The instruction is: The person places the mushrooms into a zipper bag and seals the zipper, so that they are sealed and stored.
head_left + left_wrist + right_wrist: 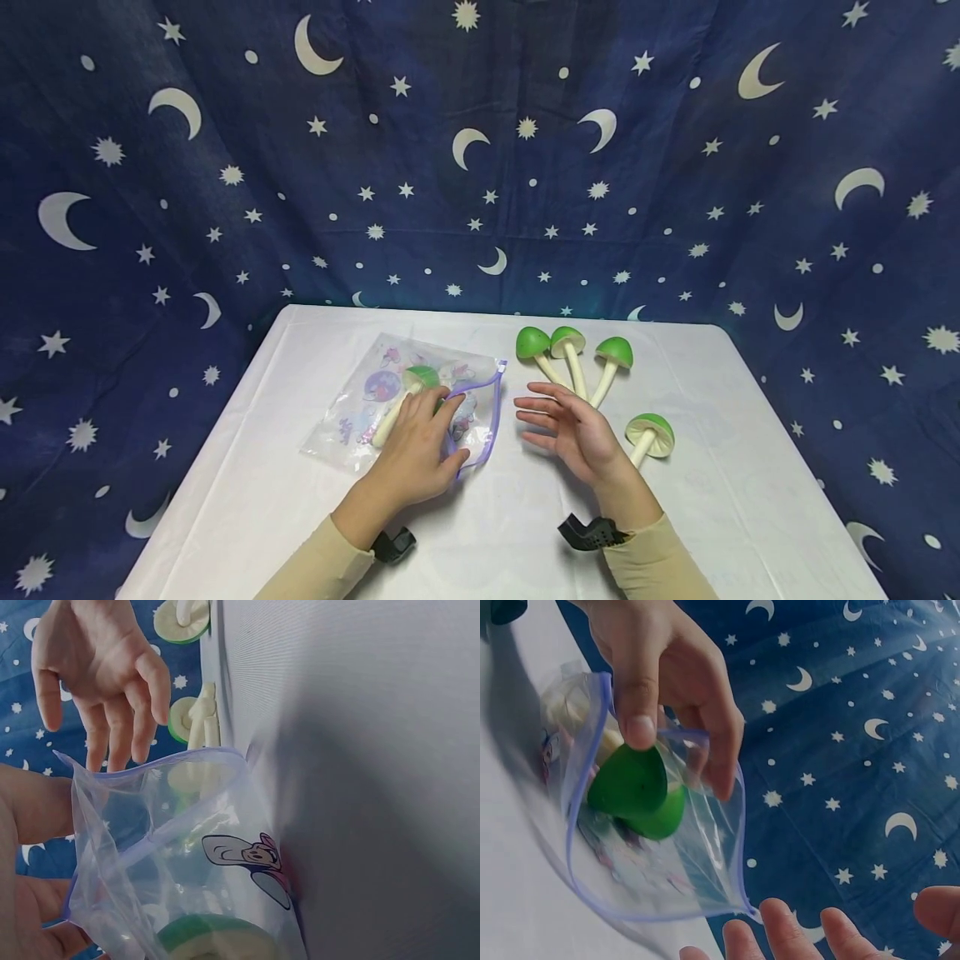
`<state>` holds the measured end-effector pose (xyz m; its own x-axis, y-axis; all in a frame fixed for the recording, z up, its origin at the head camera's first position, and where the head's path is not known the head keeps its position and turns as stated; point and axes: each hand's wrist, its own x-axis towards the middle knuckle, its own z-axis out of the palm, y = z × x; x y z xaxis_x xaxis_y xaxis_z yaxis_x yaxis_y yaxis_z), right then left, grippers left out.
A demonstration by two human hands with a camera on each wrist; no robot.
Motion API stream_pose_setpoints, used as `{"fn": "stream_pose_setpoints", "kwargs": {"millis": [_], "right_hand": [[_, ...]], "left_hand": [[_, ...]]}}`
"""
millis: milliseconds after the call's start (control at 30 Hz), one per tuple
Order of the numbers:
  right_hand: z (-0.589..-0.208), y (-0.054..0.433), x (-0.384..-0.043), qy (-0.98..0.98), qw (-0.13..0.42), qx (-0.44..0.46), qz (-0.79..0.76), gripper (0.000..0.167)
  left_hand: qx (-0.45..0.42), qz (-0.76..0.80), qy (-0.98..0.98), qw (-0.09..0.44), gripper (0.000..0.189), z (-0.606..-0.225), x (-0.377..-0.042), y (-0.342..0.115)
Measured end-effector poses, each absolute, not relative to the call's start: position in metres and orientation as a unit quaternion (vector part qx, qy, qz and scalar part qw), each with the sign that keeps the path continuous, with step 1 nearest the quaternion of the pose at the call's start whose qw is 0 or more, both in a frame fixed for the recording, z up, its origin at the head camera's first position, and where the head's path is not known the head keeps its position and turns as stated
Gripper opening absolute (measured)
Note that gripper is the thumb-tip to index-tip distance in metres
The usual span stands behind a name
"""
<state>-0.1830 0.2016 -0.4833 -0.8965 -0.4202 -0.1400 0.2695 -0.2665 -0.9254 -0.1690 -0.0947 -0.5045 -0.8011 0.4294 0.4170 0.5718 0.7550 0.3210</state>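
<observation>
A clear zip bag (pixel 341 421) with a purple zip edge and printed cartoon figures lies on the left half of the table, its mouth spread toward the right. My left hand (pixel 417 454) grips the bag at its mouth, thumb and fingers spread along the purple edge (pixel 577 825). Inside are toy mushrooms with green caps and pale stems; two caps (pixel 630 780) show at the mouth in the right wrist view. To the right of the bag, my right hand (pixel 573 429) is held with fingers extended and apart, palm toward the bag, holding nothing.
Behind my right hand, three more green-capped mushrooms (pixel 615 352) lie with their stems together. Another mushroom (pixel 651 435) lies to the right of that wrist. A white cloth (pixel 750 500) covers the table, and a dark blue curtain (pixel 420 150) with moons and stars hangs behind.
</observation>
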Motion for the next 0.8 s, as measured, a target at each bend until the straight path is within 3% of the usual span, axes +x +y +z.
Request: {"fn": "stream_pose_setpoints", "kwargs": {"millis": [367,800], "right_hand": [[-0.479,0.231,-0.178,0.586,0.191,-0.073,-0.784,0.041],[-0.464,0.259,-0.168,0.684,0.091,-0.040,-0.723,0.037]], "left_hand": [[-0.272,-0.222,-0.923,0.155,0.078,-0.507,-0.169,-0.095],[-0.272,-0.217,-0.926,0.143,0.078,-0.507,-0.168,-0.096]]}}
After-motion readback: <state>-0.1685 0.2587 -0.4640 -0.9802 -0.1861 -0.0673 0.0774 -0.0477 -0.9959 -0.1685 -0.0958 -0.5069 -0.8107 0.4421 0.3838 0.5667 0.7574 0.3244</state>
